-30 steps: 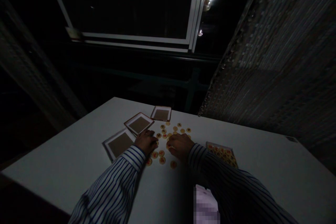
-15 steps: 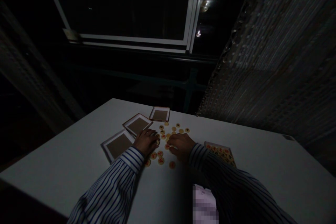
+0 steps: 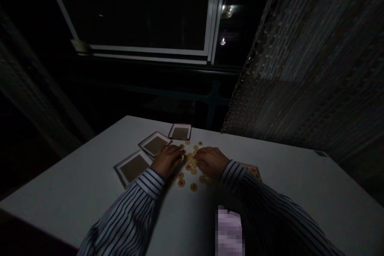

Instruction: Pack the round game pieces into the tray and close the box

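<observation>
Round wooden Chinese chess pieces (image 3: 193, 187) lie scattered on the white table, some with red or black characters and others plain on top. My left hand (image 3: 168, 160) is curled at the left of the pile, with one piece (image 3: 182, 157) at its fingertips; its thumb is mostly hidden. On the opposite side my right hand (image 3: 211, 161) lies low over the pieces. Its fingers are bent but apart, and what is under the palm cannot be seen. Both hands are close to the plain-topped pieces (image 3: 189, 159) between them.
Three shallow open trays stand left of and behind the pile: a near tray (image 3: 133, 168), a middle tray (image 3: 155, 144) and a far tray (image 3: 180, 132). Another box (image 3: 253, 171) holding pieces is partly behind my right forearm. A bead curtain (image 3: 288, 68) hangs beyond the table (image 3: 300, 192).
Several pieces between and below my hands have shifted, and more plain-topped ones show near my right hand. My right hand has moved slightly right across the table. The view has turned slightly.
</observation>
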Demonstrator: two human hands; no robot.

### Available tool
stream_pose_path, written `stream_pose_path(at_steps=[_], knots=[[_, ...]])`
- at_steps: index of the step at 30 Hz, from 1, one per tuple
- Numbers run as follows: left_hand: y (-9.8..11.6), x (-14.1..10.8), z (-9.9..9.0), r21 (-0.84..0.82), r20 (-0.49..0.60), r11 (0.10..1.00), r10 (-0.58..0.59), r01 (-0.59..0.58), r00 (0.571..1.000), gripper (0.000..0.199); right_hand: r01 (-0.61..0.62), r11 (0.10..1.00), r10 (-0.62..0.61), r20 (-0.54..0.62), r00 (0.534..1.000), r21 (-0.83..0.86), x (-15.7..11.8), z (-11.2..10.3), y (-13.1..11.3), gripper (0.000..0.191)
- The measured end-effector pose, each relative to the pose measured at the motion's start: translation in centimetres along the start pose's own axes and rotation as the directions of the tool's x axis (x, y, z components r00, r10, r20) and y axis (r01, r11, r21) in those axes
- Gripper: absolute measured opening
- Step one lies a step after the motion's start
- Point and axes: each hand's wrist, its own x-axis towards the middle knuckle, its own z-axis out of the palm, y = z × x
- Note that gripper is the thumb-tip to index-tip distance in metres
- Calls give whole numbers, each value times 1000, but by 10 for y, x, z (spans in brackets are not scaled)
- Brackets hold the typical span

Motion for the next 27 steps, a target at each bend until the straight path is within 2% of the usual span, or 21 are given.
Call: stream_pose_path(at_steps=[7, 18, 27], knots=[[18, 4, -8, -43, -48, 999, 21, -23, 999, 23, -18, 1000, 20, -81, 996, 23, -15, -15, 5, 28], [43, 8, -11, -90, -91, 995, 34, -42, 995, 25, -70, 997, 77, -155, 985, 45, -42, -31, 20, 29], [62, 14, -2, -142, -138, 986, 73, -92, 988, 25, -92, 993, 104, -198, 975, 67, -59, -36, 29, 28]])
